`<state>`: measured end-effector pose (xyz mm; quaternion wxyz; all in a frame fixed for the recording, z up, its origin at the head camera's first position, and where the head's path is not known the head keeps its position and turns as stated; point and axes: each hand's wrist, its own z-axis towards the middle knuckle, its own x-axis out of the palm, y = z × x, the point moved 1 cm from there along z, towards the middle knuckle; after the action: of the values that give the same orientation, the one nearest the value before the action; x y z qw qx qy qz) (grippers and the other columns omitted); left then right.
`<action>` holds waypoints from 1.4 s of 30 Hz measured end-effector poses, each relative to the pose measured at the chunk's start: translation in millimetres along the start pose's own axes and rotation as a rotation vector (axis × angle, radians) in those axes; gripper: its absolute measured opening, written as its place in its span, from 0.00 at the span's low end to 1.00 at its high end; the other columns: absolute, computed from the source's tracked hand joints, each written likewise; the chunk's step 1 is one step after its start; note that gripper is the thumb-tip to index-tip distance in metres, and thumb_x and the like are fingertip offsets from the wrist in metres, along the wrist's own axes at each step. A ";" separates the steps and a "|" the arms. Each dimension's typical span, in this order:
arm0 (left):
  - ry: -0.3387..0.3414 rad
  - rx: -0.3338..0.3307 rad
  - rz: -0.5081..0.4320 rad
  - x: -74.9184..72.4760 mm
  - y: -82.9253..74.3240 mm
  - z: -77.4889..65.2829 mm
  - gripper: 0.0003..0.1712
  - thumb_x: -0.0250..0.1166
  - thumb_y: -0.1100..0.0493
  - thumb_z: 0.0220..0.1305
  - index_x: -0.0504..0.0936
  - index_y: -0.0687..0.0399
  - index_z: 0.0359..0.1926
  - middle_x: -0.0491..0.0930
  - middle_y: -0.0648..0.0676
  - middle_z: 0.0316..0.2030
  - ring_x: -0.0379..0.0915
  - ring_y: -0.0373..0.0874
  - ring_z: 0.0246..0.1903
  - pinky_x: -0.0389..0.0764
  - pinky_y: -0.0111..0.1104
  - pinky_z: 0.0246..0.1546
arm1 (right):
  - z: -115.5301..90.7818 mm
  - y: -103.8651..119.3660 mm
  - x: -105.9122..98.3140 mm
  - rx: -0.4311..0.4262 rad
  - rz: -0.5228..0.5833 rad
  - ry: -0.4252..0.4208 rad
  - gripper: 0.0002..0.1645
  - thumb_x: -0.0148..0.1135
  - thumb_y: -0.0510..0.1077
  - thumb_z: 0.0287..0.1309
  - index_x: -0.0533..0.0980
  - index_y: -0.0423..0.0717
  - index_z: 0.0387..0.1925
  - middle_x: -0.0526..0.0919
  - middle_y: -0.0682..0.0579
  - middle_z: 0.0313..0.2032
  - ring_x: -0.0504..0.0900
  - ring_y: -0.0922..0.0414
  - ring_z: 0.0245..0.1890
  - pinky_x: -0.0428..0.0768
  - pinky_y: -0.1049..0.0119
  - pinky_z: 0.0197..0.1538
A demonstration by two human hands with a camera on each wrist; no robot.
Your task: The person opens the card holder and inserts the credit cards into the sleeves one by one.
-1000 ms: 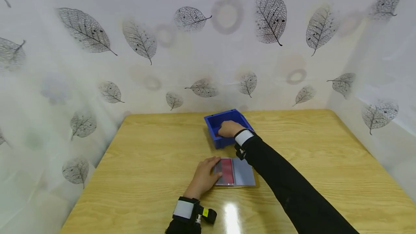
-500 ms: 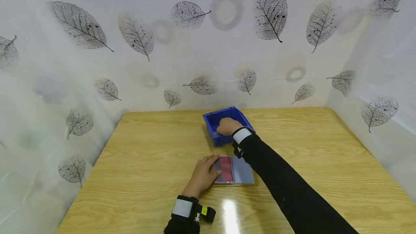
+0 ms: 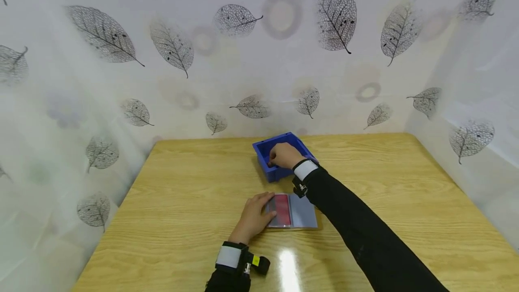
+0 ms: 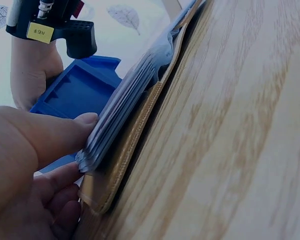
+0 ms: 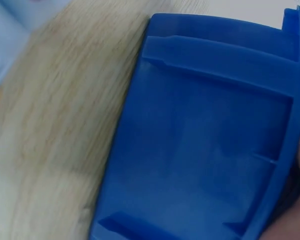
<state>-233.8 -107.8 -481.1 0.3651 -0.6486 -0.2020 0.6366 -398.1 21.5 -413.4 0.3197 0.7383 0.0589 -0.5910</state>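
A card holder with a tan stitched cover (image 4: 122, 145) and a thick stack of clear sleeves (image 4: 127, 95) lies spread on the table. A red card (image 3: 283, 210) shows through its left sleeve in the head view. My left hand (image 3: 253, 216) grips the holder's left edge, thumb on top of the sleeves and the other fingers at the side. Beyond it stands a blue plastic bin (image 3: 272, 175), my right hand (image 3: 285, 155) reaching into it with bent fingers. Something small and dark shows by those fingertips; I cannot tell whether they hold it. The bin's wall hides them in the right wrist view.
The light wooden table (image 3: 194, 184) reaches back to a pale curtain (image 3: 243, 71) with a leaf print. My right sleeve (image 3: 361, 229) crosses over the table right of the card holder. The left wrist camera (image 3: 259, 265) sits close to the table's near side.
My right hand has lifted slightly inside the bin, and its fingers show more above the wall. My left hand keeps its place on the card holder.
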 end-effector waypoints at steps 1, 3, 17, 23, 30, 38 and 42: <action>0.004 0.000 -0.004 0.8 -0.7 0.1 0.28 0.66 0.61 0.63 0.74 0.61 0.63 0.71 0.65 0.61 0.66 0.63 0.59 0.68 0.53 0.58 | -1.5 -1.8 -1.1 -0.014 -0.013 -0.013 0.08 0.64 0.43 0.62 0.86 0.47 0.31 0.86 0.52 0.32 0.80 0.58 0.29 0.77 0.64 0.34; 0.009 -0.004 -0.005 2.2 -1.6 0.1 0.28 0.66 0.60 0.63 0.74 0.61 0.64 0.71 0.64 0.62 0.65 0.63 0.59 0.68 0.53 0.58 | -5.0 -5.0 -4.5 -0.035 -0.038 -0.050 0.09 0.62 0.43 0.63 0.86 0.45 0.36 0.87 0.50 0.35 0.82 0.56 0.32 0.79 0.63 0.37; 0.024 0.019 -0.089 1.9 8.8 3.5 0.29 0.66 0.58 0.63 0.73 0.60 0.64 0.69 0.65 0.63 0.62 0.65 0.62 0.63 0.56 0.61 | -72.0 -19.9 -53.3 -0.056 0.357 -0.510 0.13 0.58 0.43 0.67 0.80 0.37 0.46 0.84 0.42 0.34 0.80 0.49 0.30 0.77 0.60 0.35; -0.003 -0.104 -0.348 -7.2 2.5 2.6 0.27 0.61 0.53 0.69 0.72 0.59 0.65 0.69 0.64 0.64 0.61 0.63 0.65 0.63 0.55 0.63 | -116.9 -20.5 -45.3 -0.040 0.652 -0.424 0.13 0.57 0.39 0.67 0.77 0.33 0.48 0.82 0.41 0.34 0.80 0.49 0.28 0.79 0.66 0.31; -0.090 -0.023 -0.583 -5.4 -28.8 2.3 0.24 0.64 0.56 0.67 0.75 0.63 0.60 0.79 0.63 0.52 0.77 0.54 0.50 0.79 0.41 0.50 | -141.3 -13.5 -10.0 -0.045 0.709 -0.258 0.09 0.57 0.38 0.67 0.77 0.34 0.42 0.82 0.46 0.27 0.78 0.57 0.23 0.82 0.57 0.32; -0.205 -0.046 -0.483 -3.9 -37.4 2.6 0.13 0.65 0.64 0.64 0.82 0.68 0.47 0.83 0.61 0.35 0.80 0.46 0.35 0.81 0.30 0.37 | -146.4 -17.2 0.1 -0.072 0.578 -0.182 0.16 0.57 0.40 0.67 0.76 0.33 0.50 0.83 0.43 0.37 0.83 0.55 0.28 0.82 0.58 0.34; -0.216 -0.113 -0.353 -3.5 -30.2 2.1 0.15 0.67 0.65 0.61 0.82 0.66 0.49 0.82 0.56 0.29 0.76 0.41 0.28 0.77 0.30 0.29 | -147.2 -27.3 9.0 -0.037 0.281 -0.091 0.23 0.64 0.42 0.62 0.75 0.33 0.55 0.80 0.40 0.49 0.82 0.49 0.43 0.81 0.58 0.44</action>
<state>-230.1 -90.2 -456.5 0.4102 -0.5508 -0.3856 0.6162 -285.3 120.2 -418.3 0.4151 0.7057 -0.0486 -0.5721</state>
